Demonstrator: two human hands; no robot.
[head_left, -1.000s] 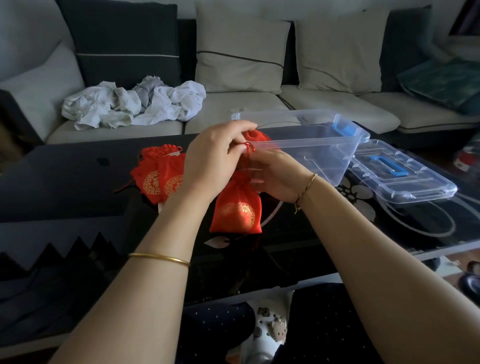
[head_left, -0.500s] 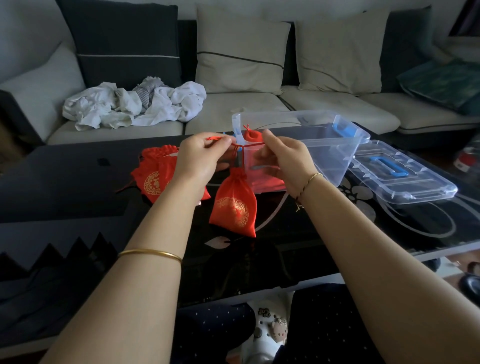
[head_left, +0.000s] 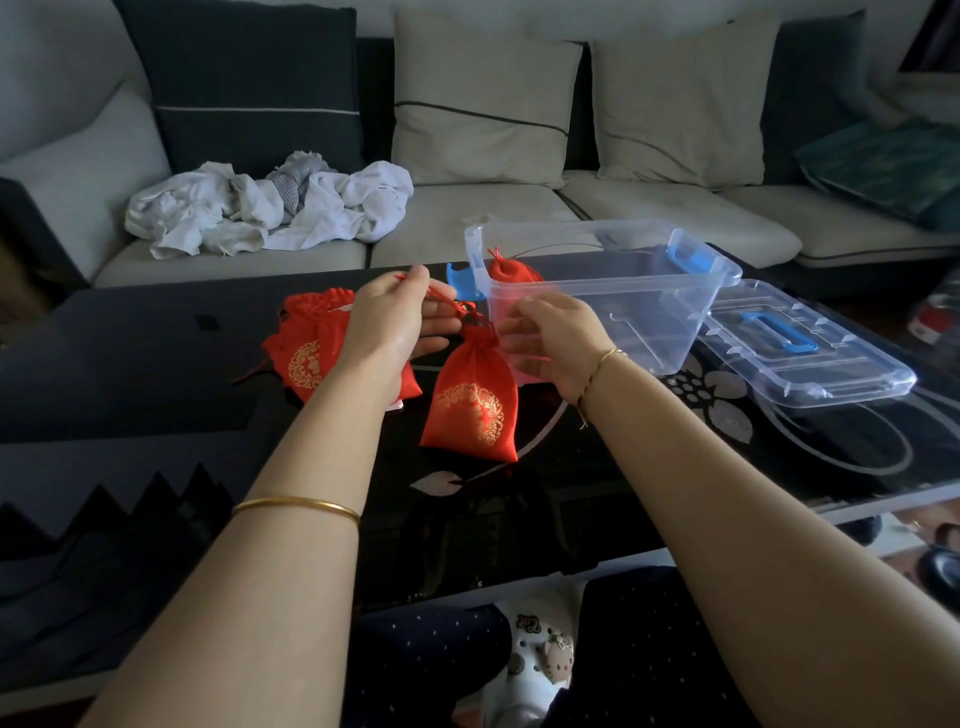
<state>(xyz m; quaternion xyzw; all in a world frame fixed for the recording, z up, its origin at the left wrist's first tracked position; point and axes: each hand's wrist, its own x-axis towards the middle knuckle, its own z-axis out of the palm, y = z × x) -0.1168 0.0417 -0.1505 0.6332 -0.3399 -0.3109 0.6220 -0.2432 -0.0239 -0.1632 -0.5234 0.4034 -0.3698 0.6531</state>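
Observation:
A red drawstring pouch (head_left: 471, 400) with a gold emblem hangs above the dark table (head_left: 156, 374), its neck gathered tight. My left hand (head_left: 395, 319) pinches one end of the pouch's red cord up near its fingertips. My right hand (head_left: 556, 338) is just right of the pouch's neck, fingers curled, with a thin red cord running under its palm. A clear plastic box (head_left: 649, 291) stands behind my right hand, and one red pouch (head_left: 506, 270) lies inside its left end. More red pouches (head_left: 306, 348) lie piled on the table, partly hidden by my left hand.
The box's clear lid (head_left: 810, 364) with a blue handle lies on the table to the right. A sofa (head_left: 493, 208) with cushions runs along the back, with crumpled white cloth (head_left: 260, 208) on its left seat. The table's front edge is near my knees.
My hands went from working together at the pouch's neck to pulling the cords apart sideways. The pouch's neck has drawn tight and the pouch hangs lower between them.

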